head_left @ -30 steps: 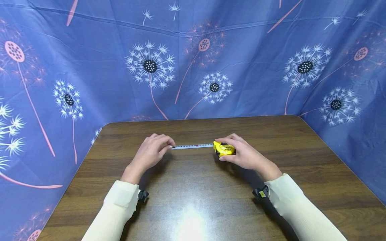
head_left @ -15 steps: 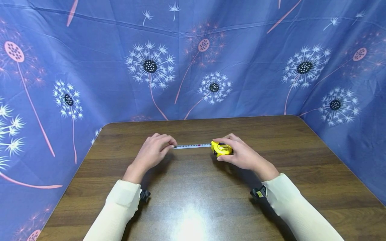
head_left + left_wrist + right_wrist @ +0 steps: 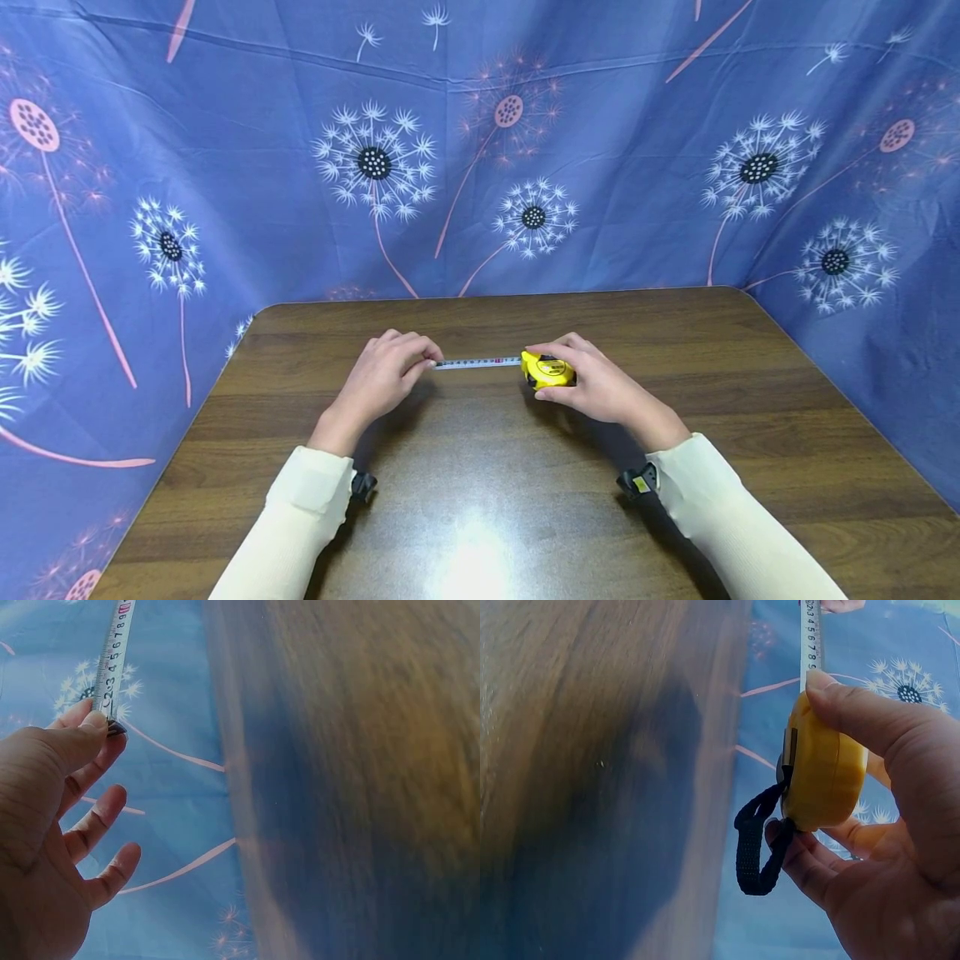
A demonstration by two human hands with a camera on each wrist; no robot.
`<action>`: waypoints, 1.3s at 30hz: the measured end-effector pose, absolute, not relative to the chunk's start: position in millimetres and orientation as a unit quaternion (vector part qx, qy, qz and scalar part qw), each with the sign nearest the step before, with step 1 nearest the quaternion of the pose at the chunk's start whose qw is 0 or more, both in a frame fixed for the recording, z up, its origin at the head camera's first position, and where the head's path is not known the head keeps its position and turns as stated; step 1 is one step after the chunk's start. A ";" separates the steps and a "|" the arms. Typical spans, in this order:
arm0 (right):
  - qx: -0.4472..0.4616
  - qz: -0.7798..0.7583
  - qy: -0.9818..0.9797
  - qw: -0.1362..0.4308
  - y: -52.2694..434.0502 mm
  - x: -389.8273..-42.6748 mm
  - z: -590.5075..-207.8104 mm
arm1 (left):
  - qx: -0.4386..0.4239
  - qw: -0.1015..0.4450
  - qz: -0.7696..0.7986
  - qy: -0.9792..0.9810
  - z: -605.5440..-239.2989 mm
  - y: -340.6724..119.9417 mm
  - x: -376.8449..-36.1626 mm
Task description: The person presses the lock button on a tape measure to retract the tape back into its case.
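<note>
A yellow tape measure (image 3: 548,370) is held above the table in my right hand (image 3: 600,382), thumb and fingers around its case. Its white blade (image 3: 480,363) stretches left from the case, nearly level. At the blade's free end, my left hand (image 3: 385,375) pinches the dark end hook (image 3: 116,728) between thumb and index finger; in the left wrist view the other fingers are spread away from it. A black wrist strap loop (image 3: 759,847) hangs from the case in the right wrist view. Printed numbers show along the blade.
Beneath both hands lies a brown wood-grain table (image 3: 480,467) with a bright light reflection near the front. A blue cloth (image 3: 465,167) with a dandelion print hangs behind it and at both sides. Each wrist wears a small dark camera (image 3: 637,482).
The stretch of blade between my hands has become shorter. My right hand has moved left with the case, and my left hand has shifted slightly right, still pinching the end.
</note>
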State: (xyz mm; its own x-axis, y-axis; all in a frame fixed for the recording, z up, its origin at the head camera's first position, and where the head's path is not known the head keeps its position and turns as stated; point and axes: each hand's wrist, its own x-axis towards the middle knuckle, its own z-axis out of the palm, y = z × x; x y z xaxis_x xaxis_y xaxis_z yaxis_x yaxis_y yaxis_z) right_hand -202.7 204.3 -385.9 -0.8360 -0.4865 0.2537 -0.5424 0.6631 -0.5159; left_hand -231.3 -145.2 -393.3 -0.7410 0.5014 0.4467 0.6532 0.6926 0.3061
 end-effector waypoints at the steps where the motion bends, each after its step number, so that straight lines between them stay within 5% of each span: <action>1: 0.282 0.299 -0.911 0.046 203.6 -202.5 -385.9 | -0.318 0.166 -0.228 -0.905 -393.3 -145.1 -231.3; 39: 0.273 0.308 -0.911 0.033 195.2 -201.9 -389.6 | -0.329 0.180 -0.235 -0.897 -396.1 -129.7 -231.9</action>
